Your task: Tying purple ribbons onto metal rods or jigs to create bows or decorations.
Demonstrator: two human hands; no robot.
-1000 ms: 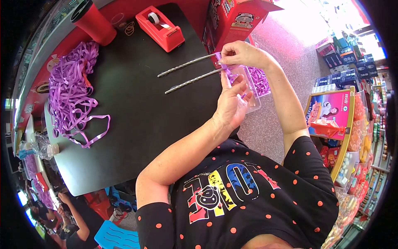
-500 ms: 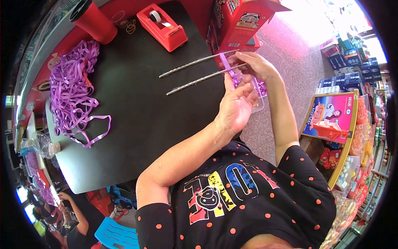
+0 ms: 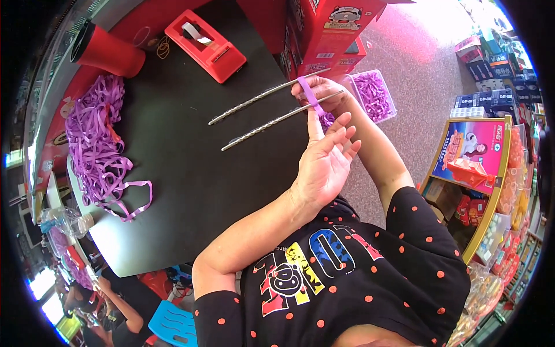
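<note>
Two slim metal sticks with twisted shafts, like chopsticks, lie side by side over the dark table: an upper stick [image 3: 254, 103] and a lower stick [image 3: 260, 127]. Across both, near their right ends, runs a flat purple ribbon [image 3: 310, 95]. My right hand [image 3: 326, 95] is behind the sticks, fingers bent and closed at the ribbon, partly hidden by it. Below, my left hand [image 3: 326, 165] has its palm up and fingers spread, with the index fingertip touching the ribbon by the lower stick. More purple ribbon shows between my hands. What supports the sticks cannot be seen.
A tangled heap of purple ribbon [image 3: 95, 144] lies on the table's left. Beyond are a red tape dispenser [image 3: 222, 61] and red tumbler [image 3: 110, 55]. A clear box of purple pieces [image 3: 376, 98] and red cartons [image 3: 329, 40] sit right. A blue stool [image 3: 173, 324] stands lower left.
My right hand has moved left and in behind the sticks, uncovering the clear box of purple pieces. My left hand keeps its index fingertip by the ribbon. The whole view has shifted slightly.
</note>
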